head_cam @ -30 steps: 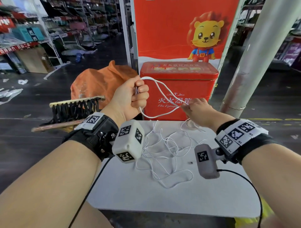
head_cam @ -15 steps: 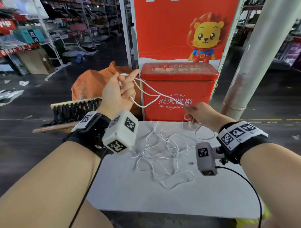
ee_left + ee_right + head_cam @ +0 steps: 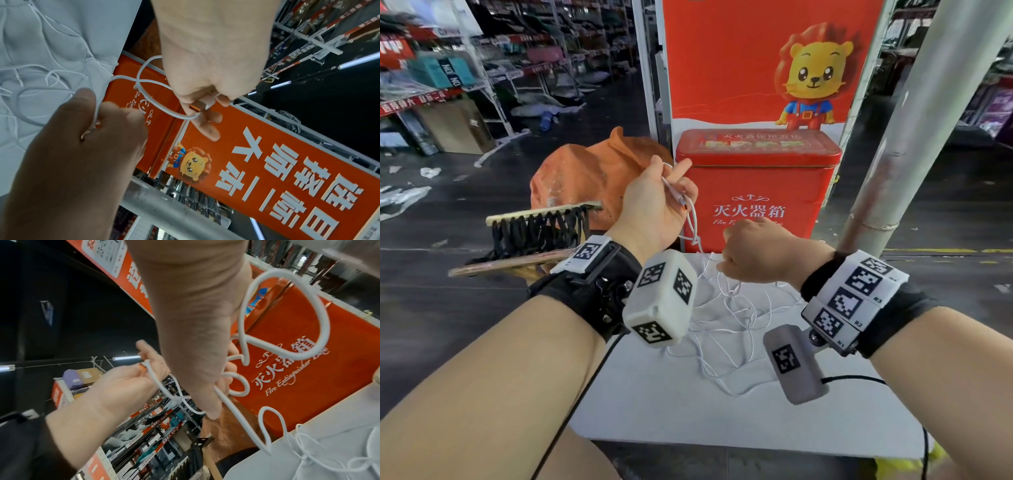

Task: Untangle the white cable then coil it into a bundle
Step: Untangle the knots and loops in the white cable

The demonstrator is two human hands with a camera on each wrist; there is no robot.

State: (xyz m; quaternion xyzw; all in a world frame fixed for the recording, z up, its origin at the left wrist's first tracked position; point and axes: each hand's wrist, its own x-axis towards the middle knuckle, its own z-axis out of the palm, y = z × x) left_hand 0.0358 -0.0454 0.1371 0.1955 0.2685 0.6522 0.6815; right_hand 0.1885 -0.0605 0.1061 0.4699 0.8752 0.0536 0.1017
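Table [image 3: 688, 411]: white top, with a rounded near-left corner; it stands on a dark floor [image 3: 448, 274].
Cable [image 3: 726, 318]: thin and white; most of it lies in a loose tangle on the far half of the table, between the 2 wrists, and 1 strand rises off the far edge to both hands.
Left hand [image 3: 654, 209]: raised above the table's far-left edge, fingers curled round the cable's plug end; the left wrist view shows the plug, with its copper-coloured tip, pinched between thumb and fingers, and a loop of cable hanging from the lower fingers. 1 finger points out toward the box.
Right hand [image 3: 756, 253]: lower, just over the far edge, fingers closed and pinching the strand; in the right wrist view several small loops hang off this hand down to the tangle.
Between hands: the strand crosses itself in a small knot-like twist.
Box [image 3: 756, 192]: red metal, lidded, marked "Fire Extinguisher Box", just behind the table.
Poster [image 3: 756, 61]: red, with a cartoon lion, upright behind the box.
Pillar [image 3: 928, 130]: grey, leaning across the right of the head view.
Bag [image 3: 592, 178]: orange, on the floor left of the box.
Rack [image 3: 537, 236]: wooden slats with black straps, left of the table.
Room: warehouse aisles with stocked shelves [image 3: 465, 68] and litter on the floor at far left.
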